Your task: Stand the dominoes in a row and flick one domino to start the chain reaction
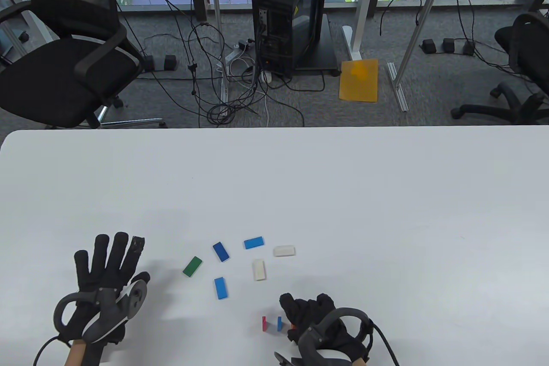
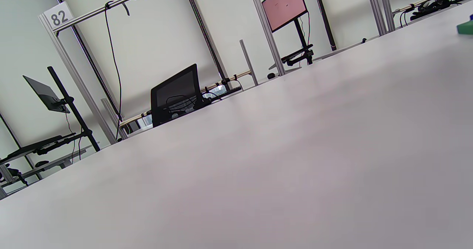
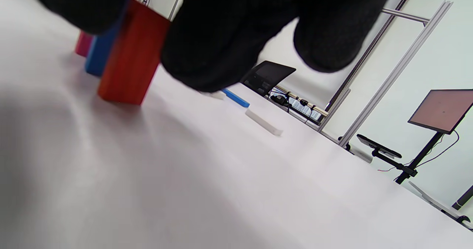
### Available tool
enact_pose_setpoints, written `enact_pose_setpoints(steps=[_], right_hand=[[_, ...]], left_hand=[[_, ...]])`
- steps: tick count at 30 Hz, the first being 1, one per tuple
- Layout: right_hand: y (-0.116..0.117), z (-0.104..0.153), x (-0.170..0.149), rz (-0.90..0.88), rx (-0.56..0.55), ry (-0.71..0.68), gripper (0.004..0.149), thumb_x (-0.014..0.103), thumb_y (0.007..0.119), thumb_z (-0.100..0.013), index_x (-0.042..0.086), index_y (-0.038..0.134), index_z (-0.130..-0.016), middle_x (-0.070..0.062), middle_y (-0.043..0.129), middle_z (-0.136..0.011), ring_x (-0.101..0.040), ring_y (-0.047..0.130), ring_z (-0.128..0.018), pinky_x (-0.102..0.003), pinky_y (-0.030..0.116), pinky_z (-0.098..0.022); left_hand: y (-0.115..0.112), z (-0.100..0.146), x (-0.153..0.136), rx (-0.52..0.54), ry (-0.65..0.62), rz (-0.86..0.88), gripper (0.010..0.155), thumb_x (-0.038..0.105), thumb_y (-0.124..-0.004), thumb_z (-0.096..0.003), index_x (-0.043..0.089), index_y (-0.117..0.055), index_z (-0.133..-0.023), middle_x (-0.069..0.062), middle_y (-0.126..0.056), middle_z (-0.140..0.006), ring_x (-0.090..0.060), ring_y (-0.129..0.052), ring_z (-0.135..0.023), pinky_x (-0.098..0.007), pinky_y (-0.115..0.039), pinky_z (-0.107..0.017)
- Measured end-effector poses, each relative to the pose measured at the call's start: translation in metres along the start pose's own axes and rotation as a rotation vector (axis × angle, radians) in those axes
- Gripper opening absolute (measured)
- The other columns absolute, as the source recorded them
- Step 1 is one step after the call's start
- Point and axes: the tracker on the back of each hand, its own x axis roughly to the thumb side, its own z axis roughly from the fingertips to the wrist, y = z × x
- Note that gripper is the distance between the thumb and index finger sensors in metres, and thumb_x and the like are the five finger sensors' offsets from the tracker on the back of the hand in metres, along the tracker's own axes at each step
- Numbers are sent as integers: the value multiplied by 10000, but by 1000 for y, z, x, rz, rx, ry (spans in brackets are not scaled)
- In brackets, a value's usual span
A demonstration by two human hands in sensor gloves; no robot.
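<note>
three dominoes [image 1: 279,323] upright (six flat)

Nine dominoes showed on the white table [image 1: 300,177], and here was the tally. Three stood upright in a short row near the front edge: one pink-red domino [image 1: 264,323], one blue standing domino [image 1: 279,323], and one orange-red domino [image 3: 127,53], mostly hidden in the table view. Six lay flat farther back: one green domino [image 1: 192,266], one dark blue domino [image 1: 221,251], two lighter blue ones, the upper blue domino [image 1: 253,242] and the lower blue domino [image 1: 221,288], and two white ones, the far white domino [image 1: 284,250] and the near white domino [image 1: 258,270]. Two gloved hands were in view: one left hand [image 1: 107,284], one right hand [image 1: 326,327].
</note>
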Motion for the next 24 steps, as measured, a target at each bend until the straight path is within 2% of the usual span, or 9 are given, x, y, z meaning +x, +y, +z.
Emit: enact_pose_setpoints(steps=[9, 14, 17, 19, 21, 22, 24], right_hand=[[-24, 18, -27, -87, -128, 97, 828, 558, 683, -362, 54, 618, -1015, -7, 871, -865, -53, 979, -521, -499, 760, -513], [-34, 19, -50, -65, -189, 148, 770, 547, 689, -366, 107, 664, -997, 1, 890, -863, -113, 997, -587, -543, 737, -537], [-36, 3, -66, -41, -146, 138, 762, 559, 680, -361, 133, 675, -993, 3, 889, -878, -131, 997, -624, -562, 725, -552], [-32, -17, -77, -72, -90, 138, 782, 595, 623, -348, 160, 672, -996, -35, 866, -921, -172, 982, -667, -577, 706, -563], [-27, -36, -82, -107, -87, 141, 741, 591, 635, -343, 201, 695, -970, -38, 862, -928, -179, 983, -663, -578, 702, -563], [-21, -54, -85, -129, -78, 129, 723, 580, 660, -336, 206, 714, -951, -33, 881, -904, -169, 992, -635, -572, 710, -553], [-9, -80, -84, -121, -20, 111, 723, 570, 693, -327, 203, 710, -950, -31, 878, -903, -167, 989, -631, -573, 707, -553]], left_hand=[[0, 0, 0, -3, -3, 11, 721, 650, -191, -435, 395, 28, -1073, 67, -261, -1286, -326, -243, -1200, -632, -254, -821], [3, 1, -3, 13, 12, 17, 720, 649, -190, -436, 397, 25, -1074, 65, -253, -1286, -326, -237, -1200, -633, -250, -820], [4, 1, -4, 14, 15, 29, 720, 650, -191, -435, 399, 20, -1077, 64, -253, -1287, -327, -233, -1200, -633, -249, -820], [2, 1, -3, 13, 11, 22, 720, 649, -191, -436, 399, 19, -1077, 64, -254, -1286, -326, -236, -1200, -633, -250, -821], [1, 0, -3, 8, 9, 15, 721, 650, -191, -435, 400, 19, -1077, 64, -255, -1287, -327, -237, -1200, -633, -250, -820], [1, 0, -3, 6, 8, 14, 720, 650, -191, -435, 399, 19, -1077, 64, -255, -1287, -326, -236, -1200, -633, -250, -820], [1, 0, -3, 4, 10, 12, 720, 649, -192, -435, 400, 18, -1077, 65, -256, -1286, -327, -236, -1199, -633, -250, -820]])
